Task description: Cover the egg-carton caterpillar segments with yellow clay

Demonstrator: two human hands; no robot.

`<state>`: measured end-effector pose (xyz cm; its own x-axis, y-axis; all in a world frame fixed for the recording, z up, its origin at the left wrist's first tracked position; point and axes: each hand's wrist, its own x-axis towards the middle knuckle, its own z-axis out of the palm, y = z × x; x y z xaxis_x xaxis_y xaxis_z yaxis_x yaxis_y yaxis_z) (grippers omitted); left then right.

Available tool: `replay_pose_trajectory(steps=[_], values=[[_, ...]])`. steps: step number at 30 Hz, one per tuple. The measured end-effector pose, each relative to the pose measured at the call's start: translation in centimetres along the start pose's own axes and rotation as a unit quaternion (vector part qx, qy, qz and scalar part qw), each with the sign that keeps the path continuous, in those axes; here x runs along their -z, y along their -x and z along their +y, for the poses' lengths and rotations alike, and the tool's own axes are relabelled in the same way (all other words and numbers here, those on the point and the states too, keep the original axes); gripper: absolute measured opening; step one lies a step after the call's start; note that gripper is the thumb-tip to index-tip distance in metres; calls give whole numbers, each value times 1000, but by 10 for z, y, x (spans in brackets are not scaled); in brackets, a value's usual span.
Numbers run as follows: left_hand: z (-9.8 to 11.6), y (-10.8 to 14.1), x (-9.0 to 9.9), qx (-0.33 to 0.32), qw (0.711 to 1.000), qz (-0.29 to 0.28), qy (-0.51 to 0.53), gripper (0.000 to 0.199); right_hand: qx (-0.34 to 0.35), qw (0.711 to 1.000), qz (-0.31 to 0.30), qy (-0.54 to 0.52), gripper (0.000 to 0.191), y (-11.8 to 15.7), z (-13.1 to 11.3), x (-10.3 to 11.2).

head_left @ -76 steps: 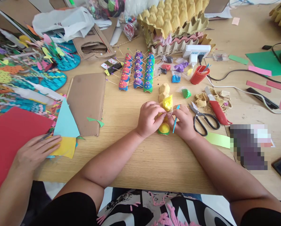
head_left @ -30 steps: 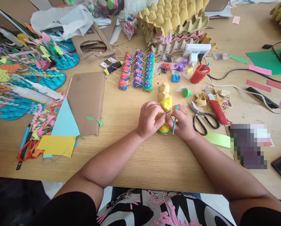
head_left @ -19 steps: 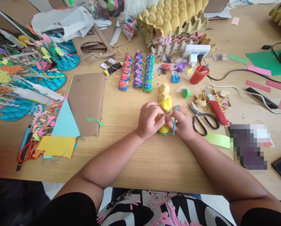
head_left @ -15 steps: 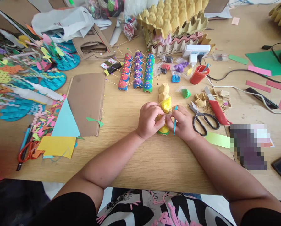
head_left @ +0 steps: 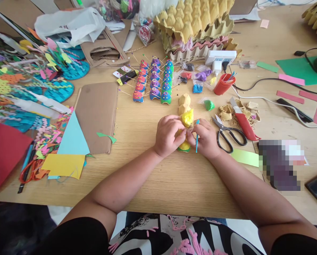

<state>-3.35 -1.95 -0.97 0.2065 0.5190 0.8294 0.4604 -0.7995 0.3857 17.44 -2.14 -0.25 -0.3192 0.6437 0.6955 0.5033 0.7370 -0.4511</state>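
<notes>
My left hand and my right hand meet in front of me, both closed, fingertips pinching a small clear bag of yellow clay. A thin blue modelling tool also sits upright between the fingers of my right hand. Under the hands lies an egg-carton strip, bare at its far end, with yellow and green showing at its near end. My hands hide its middle. Beyond it stand three rows of decorated egg-carton caterpillars in red, purple and blue-green, with pin-like feelers.
Scissors and a red-handled knife lie right of my hand, beside carton scraps. A bag of green clay, a red cup and stacked egg trays are farther back. Cardboard lies left; a red sheet-like thing covers the left edge.
The red thing at the left edge has come farther into view over the table. My hands keep nearly the same place and grip on the yellow clay bag.
</notes>
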Motion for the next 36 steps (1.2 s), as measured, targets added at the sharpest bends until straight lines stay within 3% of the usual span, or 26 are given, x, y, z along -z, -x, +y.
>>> replay_pose_trajectory(steps=[4,8,15,21,27,30,33,36], values=[[-2,1,1,9,1000,-6,0,6,9,1000,-2,8,32,1,0,0],[-8,1,0,45,998,33,1,7,16,999,-24,23,28,1,-1,1],[-11,1,-1,45,998,51,10,5,66,997,23,-12,26,-4,-7,2],[-10,2,1,60,998,34,-6,11,60,998,10,-1,24,-4,-8,3],[-9,3,-1,71,996,52,0,15,51,998,13,-23,21,-1,-5,1],[-13,5,-5,112,991,71,29,20,21,999,18,-38,14,1,-4,1],[-18,7,-9,194,974,94,69,33,-31,999,41,-16,10,3,-3,2],[-19,7,-12,248,958,86,113,48,-58,995,77,7,10,4,-2,4]])
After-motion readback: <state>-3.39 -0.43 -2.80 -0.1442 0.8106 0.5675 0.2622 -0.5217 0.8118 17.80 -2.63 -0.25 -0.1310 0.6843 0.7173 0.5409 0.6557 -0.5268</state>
